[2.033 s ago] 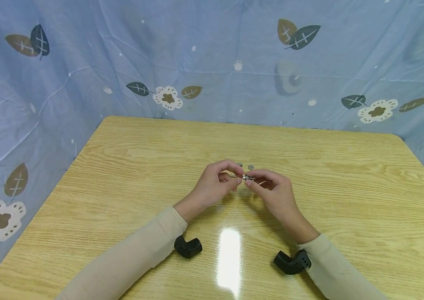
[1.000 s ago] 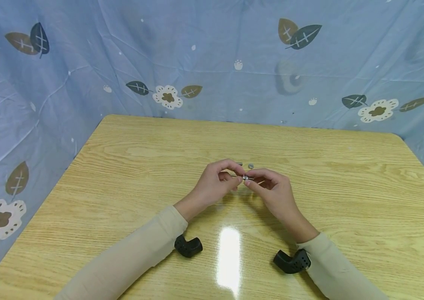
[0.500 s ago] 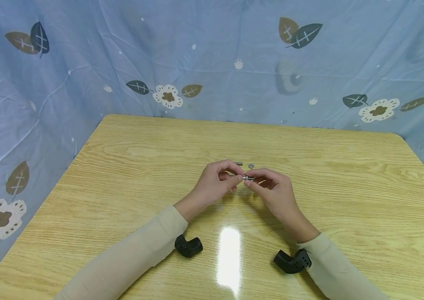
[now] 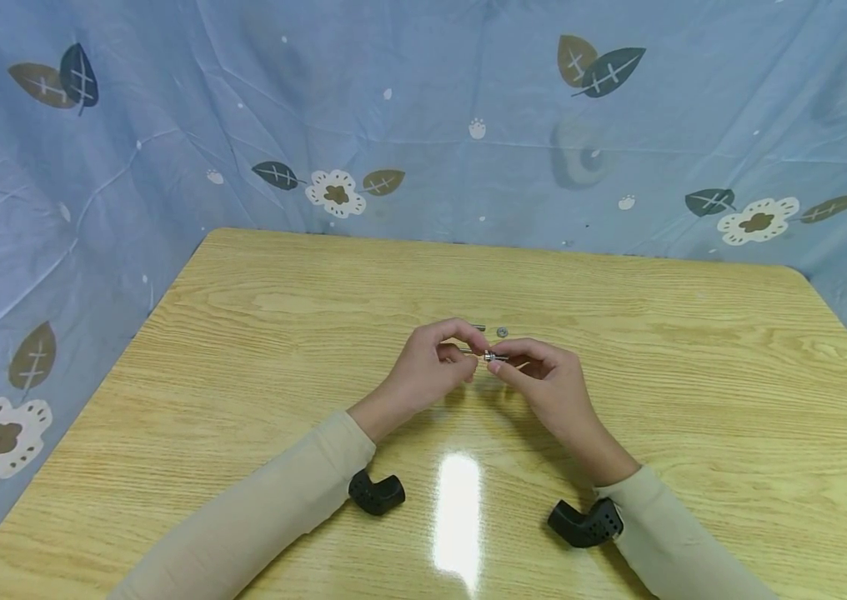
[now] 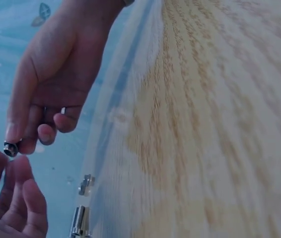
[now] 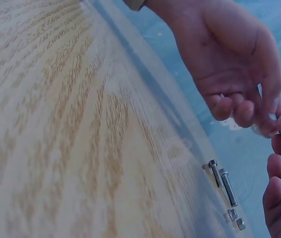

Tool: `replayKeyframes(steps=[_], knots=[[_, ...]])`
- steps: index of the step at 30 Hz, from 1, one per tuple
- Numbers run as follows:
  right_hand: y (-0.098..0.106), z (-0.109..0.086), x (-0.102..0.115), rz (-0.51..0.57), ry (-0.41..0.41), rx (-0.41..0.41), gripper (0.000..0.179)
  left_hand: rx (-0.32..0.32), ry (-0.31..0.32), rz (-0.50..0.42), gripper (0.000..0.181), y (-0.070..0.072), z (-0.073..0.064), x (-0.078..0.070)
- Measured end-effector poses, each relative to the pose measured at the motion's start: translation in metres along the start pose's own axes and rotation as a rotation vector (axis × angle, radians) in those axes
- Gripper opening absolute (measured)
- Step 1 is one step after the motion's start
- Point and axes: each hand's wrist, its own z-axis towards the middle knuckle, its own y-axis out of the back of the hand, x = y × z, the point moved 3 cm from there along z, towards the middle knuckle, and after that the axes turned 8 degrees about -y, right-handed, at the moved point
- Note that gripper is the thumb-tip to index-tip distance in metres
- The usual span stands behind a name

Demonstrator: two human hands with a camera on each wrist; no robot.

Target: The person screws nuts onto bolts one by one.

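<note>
My right hand (image 4: 553,379) pinches a small silver bolt (image 4: 489,356) between thumb and fingertips. Its wider end points toward my left hand (image 4: 427,367), and the thin shank runs back under the right hand's fingers. In the left wrist view the round end of the bolt (image 5: 10,148) shows at the right thumb tip. My left fingertips are bent loosely right beside that end, with thumb and index spread apart. Both hands hover a little above the table near its middle. The right wrist view hides most of the held bolt behind fingers.
Two loose bolts (image 6: 227,188) lie on the wood-grain table (image 4: 303,317) just behind the hands. Beside them are two small nuts (image 6: 232,214); one nut (image 4: 502,332) shows in the head view. A blue patterned curtain (image 4: 423,117) hangs beyond the table's far edge.
The left thumb has drawn back from the bolt's end, so more of that end shows. Right hand and arms stay nearly in place; the view shifts slightly.
</note>
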Motion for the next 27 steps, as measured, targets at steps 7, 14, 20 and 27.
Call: replayKeyframes(steps=[7,14,20,27], knots=[[0.0007,-0.0004,-0.0003,-0.025,0.015,-0.017,0.017,0.002,0.072,-0.006,0.013,-0.0014,0.0006,0.0029],[0.0007,-0.0001,-0.0005,-0.026,0.03,-0.016,0.017,-0.006,0.07,0.01,0.011,-0.0014,0.0011,0.0033],[0.0008,0.0,-0.0009,-0.025,0.022,-0.016,0.017,-0.012,0.034,0.043,0.01,-0.0014,0.0004,0.0008],[0.0012,0.0001,-0.0023,-0.028,-0.009,0.006,0.018,-0.042,-0.055,0.093,0.008,-0.0024,-0.0004,-0.0009]])
